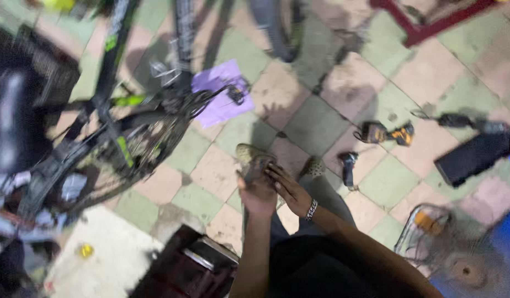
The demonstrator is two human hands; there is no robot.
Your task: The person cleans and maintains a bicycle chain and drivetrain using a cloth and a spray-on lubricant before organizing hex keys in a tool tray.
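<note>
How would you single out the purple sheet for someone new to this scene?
Start at the bicycle on the left. Beside its frame, on the tiled floor, lies the purple sheet. It is the only flat purple thing; the scattered tools nearby are dark or orange.

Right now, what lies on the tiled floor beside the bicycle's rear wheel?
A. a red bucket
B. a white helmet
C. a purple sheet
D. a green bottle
C: a flat purple sheet lies on the tiles by the bicycle, holding a small dark part.

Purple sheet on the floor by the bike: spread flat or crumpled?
Spread flat. The purple sheet lies open on the tiled floor, edges straight, no visible folds; the bicycle covers its left edge. Motion blur hides any finer creases.
</note>
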